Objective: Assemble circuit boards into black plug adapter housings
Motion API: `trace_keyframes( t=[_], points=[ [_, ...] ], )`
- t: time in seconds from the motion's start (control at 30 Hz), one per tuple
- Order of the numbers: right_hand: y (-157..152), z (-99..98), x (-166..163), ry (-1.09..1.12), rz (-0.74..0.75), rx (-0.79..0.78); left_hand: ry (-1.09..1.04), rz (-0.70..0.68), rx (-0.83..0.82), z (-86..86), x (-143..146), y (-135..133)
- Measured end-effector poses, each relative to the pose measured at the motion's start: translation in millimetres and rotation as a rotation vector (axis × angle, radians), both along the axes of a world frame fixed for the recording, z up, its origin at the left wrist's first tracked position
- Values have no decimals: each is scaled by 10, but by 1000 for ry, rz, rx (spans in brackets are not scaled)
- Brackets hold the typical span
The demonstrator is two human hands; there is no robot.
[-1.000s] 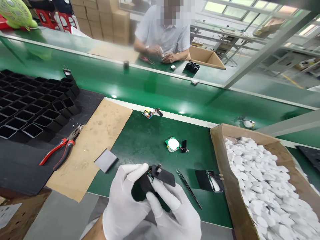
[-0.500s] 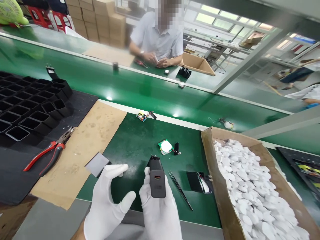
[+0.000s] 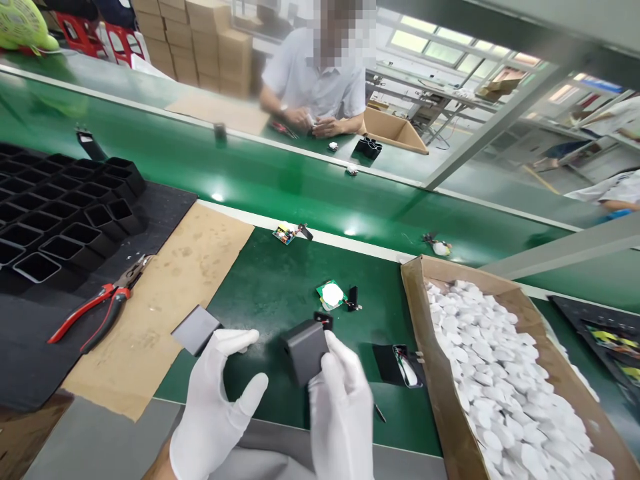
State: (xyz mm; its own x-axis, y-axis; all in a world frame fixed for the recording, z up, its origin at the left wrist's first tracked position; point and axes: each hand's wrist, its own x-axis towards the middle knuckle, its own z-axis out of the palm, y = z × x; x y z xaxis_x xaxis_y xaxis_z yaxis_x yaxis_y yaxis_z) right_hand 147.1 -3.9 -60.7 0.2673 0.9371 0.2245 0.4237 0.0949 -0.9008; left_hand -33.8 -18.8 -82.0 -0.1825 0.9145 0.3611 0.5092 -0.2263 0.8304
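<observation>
White-gloved right hand (image 3: 344, 403) grips a black case (image 3: 306, 352), tilted, seemingly to turn one side up; left hand (image 3: 213, 400) gapes empty beside it. Nearer board (image 3: 331, 295) lies beyond both, probably for reach.

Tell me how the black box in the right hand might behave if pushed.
The black box is probably stiff: its edges look straight in the right hand. Laid down, it would likely slide rather than roll, given its flat sides.

Casing (image 3: 306, 353) dk gry/blk; gloved fingers (image 3: 253, 396) wht; bench (image 3: 280, 277) grn; PCB (image 3: 323, 288) grn w/ wht disc (image 3: 333, 294).
</observation>
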Motion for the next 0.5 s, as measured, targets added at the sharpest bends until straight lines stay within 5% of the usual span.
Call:
trace_keyframes(
  t=[0.2, 0.33, 0.5],
  points=[
    [107, -159, 201, -766, 131, 321, -12, 15, -9, 22, 18, 34],
    [137, -146, 201, -855, 168, 301, 3, 26, 36, 41, 21, 61],
    [92, 303, 199, -870, 5, 405, -36, 39, 43, 23, -14, 60]
  ],
)
